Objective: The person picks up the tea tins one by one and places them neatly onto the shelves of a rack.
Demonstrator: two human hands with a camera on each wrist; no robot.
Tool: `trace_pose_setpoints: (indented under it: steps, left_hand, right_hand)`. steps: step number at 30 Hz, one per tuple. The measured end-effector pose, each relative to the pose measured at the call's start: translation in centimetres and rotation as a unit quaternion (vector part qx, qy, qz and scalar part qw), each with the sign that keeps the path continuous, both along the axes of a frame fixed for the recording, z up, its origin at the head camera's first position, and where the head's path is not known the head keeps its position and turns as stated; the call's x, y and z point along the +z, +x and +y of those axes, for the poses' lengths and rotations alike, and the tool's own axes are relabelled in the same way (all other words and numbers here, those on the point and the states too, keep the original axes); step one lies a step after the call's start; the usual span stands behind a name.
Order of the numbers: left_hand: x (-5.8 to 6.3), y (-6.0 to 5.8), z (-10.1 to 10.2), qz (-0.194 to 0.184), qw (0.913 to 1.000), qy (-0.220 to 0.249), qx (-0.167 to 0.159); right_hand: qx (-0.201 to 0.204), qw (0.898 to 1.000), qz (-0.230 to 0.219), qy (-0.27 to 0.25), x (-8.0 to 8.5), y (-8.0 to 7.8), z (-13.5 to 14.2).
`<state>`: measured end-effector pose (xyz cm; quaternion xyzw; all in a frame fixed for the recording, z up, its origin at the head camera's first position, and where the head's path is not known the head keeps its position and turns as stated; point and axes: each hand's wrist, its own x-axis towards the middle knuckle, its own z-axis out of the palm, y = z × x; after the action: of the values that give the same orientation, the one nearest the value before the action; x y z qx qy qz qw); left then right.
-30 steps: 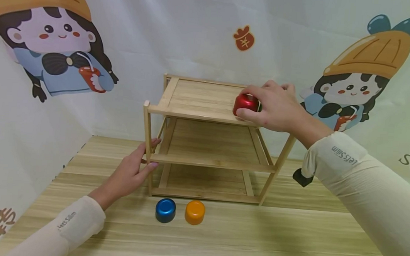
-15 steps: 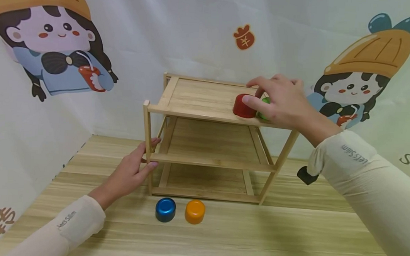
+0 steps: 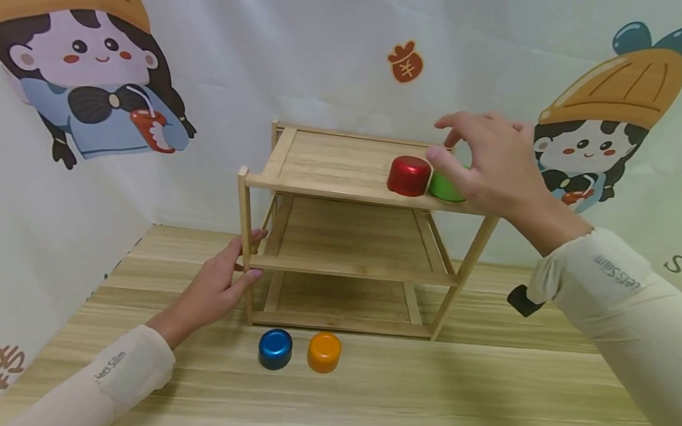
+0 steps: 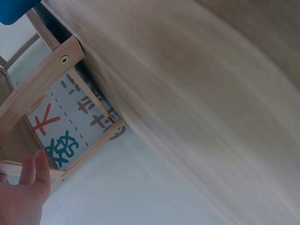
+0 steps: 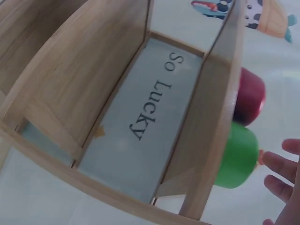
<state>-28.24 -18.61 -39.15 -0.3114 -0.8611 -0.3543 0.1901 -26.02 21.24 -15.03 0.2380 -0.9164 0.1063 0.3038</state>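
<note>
A three-tier wooden rack (image 3: pixel 349 271) stands on the table. On the right front of its top shelf, a squat red metallic cup (image 3: pixel 409 176) sits right beside a matching green cup (image 3: pixel 448 185). My right hand (image 3: pixel 488 159) hovers over the green one, fingers spread and holding nothing; it hides part of that cup. In the right wrist view, fingertips (image 5: pixel 279 166) show just off the green cup (image 5: pixel 238 157). My left hand (image 3: pixel 222 277) grips the rack's left front post, thumb in front and fingers behind. The left wrist view shows its fingers (image 4: pixel 41 171) at a wooden rail.
A blue cup (image 3: pixel 275 349) and an orange cup (image 3: pixel 324 352) stand side by side on the wood-grain table (image 3: pixel 378 395), in front of the rack. A white printed cloth (image 3: pixel 326 51) hangs behind and to the left.
My right hand has let go of the red cup and moved up and to the right, uncovering the green cup. The red cup stays on the top shelf. My left hand has not moved.
</note>
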Motion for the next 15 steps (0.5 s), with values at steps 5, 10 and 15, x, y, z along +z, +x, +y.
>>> trace_pose_setpoints:
  steps: [5,10,15]
  left_hand:
    - [0.0,0.0,0.0,0.000,1.0000,0.001,-0.002]
    - [0.1,0.1,0.0,-0.002,1.0000,0.002,-0.003]
    - [0.1,0.1,0.0,-0.003,1.0000,0.004,-0.005]
  right_hand:
    - [0.021,0.998,0.057,-0.033,-0.3,0.8,0.0]
    - [0.054,0.995,0.080,-0.031,-1.6,1.5,-0.1]
    - [0.083,0.992,0.096,-0.022,-3.1,2.1,-0.2]
